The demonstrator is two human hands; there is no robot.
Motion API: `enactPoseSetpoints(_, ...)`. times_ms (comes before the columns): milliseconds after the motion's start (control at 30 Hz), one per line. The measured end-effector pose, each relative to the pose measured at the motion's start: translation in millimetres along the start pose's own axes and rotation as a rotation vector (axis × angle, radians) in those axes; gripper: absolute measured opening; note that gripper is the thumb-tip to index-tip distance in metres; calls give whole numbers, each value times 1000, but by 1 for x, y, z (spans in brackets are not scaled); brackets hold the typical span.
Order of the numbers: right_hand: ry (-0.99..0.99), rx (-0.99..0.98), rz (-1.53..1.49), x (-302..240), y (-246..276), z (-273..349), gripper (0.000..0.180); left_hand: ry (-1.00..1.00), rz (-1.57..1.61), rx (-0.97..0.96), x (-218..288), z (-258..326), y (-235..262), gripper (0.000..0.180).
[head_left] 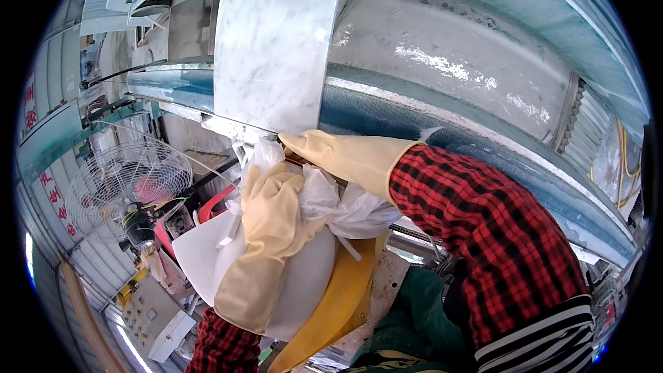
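Observation:
Both my hands wear cream rubber gloves. My left hand point(273, 204) lies on a white plastic bag point(319, 190), its fingers bent over the crumpled film and its thumb spread to the right. Just beyond it, my right hand point(314, 148) reaches leftward across the bag, fingers pressed together. A dark reddish edge shows beneath that hand; what its fingers hold, if anything, is hidden. Under the bag and left forearm is a smooth white rounded surface point(311, 297). Close past my right fingertips is the near end of a white marbled slab point(273, 48).
The slab lies across a blue-green metal frame point(428, 131) with a wet grey surface point(449, 48) beyond. To the left stand a large wire-caged fan point(131, 190) and a grey control box point(155, 318). A yellow strip point(335, 304) hangs close to my body.

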State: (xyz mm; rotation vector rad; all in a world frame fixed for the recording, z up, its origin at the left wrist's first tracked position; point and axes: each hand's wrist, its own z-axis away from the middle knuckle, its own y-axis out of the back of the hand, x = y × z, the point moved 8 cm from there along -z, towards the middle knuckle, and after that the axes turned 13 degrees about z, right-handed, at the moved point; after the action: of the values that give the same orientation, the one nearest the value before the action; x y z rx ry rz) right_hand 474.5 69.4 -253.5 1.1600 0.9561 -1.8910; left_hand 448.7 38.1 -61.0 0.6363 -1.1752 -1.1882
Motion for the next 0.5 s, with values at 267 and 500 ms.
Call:
enactPoseSetpoints(267,37,-20,19,-2,-6,8,51,33,-5,-7,0,-2,-1,59)
enactPoseSetpoints(500,-44,45,-133,-12,11,5,51,-32,0,31,2,-4,0,59)
